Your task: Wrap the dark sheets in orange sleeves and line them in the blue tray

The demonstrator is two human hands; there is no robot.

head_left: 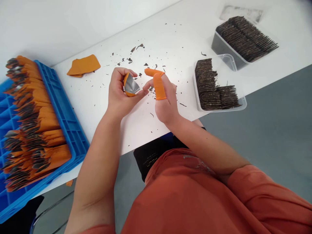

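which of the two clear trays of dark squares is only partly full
The near tray, closest to the right hand: its squares fill only part of it, leaving bare space at the back. The far tray is packed end to end.

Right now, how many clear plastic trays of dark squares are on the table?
2: the near tray, partly filled, sits right of the right hand; the far tray, full, lies behind it toward the table's back corner.
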